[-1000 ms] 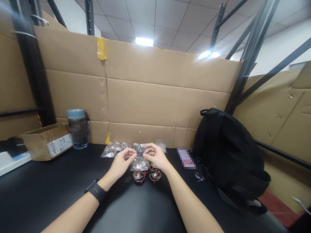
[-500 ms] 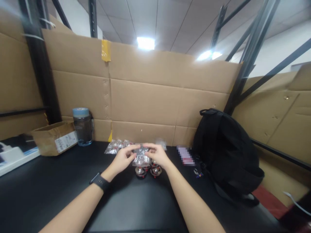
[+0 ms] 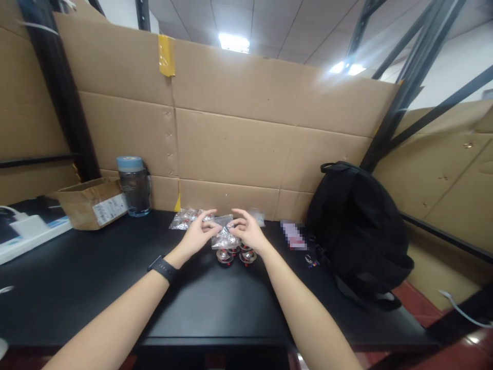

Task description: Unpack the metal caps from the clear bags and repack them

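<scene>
My left hand (image 3: 199, 235) and my right hand (image 3: 246, 231) meet over the black table (image 3: 96, 277), both pinching a small clear plastic bag (image 3: 224, 234) with a metal part inside. The index fingers stick out while thumbs and other fingers grip the bag's top corners. Right below the bag sit a few round metal parts with red bits (image 3: 234, 255) on the table. More filled clear bags (image 3: 185, 218) lie just behind my left hand. A black watch is on my left wrist.
A black backpack (image 3: 358, 226) stands at the right by keys (image 3: 311, 260) and a small card. A water bottle (image 3: 134, 186), an open cardboard box (image 3: 90, 202) and a white power strip (image 3: 26, 231) sit at the left. Cardboard walls surround the table.
The view has tilted and pulled back, so hands and bag sit higher in the frame. My index fingers have lifted away from the bag while the pinch on it continues.
</scene>
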A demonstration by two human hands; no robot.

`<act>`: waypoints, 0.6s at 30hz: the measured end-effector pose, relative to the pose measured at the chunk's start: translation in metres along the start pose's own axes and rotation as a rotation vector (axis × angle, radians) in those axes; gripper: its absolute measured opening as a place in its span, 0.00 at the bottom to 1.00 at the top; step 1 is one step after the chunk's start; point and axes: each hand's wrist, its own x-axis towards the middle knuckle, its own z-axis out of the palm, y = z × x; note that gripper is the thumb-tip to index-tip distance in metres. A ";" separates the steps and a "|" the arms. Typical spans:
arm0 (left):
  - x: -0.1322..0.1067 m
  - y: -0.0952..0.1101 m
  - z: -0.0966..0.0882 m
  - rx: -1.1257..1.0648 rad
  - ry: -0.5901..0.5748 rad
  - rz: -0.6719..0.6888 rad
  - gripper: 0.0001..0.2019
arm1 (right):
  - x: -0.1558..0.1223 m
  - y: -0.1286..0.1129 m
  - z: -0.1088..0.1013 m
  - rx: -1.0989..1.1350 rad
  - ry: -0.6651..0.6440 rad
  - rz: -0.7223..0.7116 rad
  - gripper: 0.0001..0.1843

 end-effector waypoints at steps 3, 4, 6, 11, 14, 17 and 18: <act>0.002 -0.003 -0.003 0.061 0.064 0.008 0.28 | -0.004 -0.013 0.007 -0.314 0.098 -0.164 0.28; 0.002 -0.004 -0.004 0.065 0.099 0.011 0.27 | -0.007 -0.018 0.010 -0.441 0.082 -0.244 0.29; 0.003 -0.006 -0.006 0.061 0.164 0.007 0.25 | -0.012 -0.027 0.016 -0.667 -0.043 -0.369 0.35; 0.006 -0.009 -0.007 0.009 0.223 -0.074 0.25 | -0.014 -0.025 0.025 -1.008 -0.194 -0.417 0.19; 0.008 -0.009 -0.008 -0.014 0.203 -0.108 0.25 | -0.007 -0.018 0.015 -1.093 -0.137 -0.403 0.14; 0.010 -0.010 -0.011 0.051 0.213 -0.106 0.23 | -0.002 -0.016 -0.011 -1.172 0.019 -0.322 0.18; 0.011 -0.011 -0.012 0.084 0.222 -0.101 0.23 | -0.001 -0.016 -0.021 -1.221 0.080 -0.272 0.18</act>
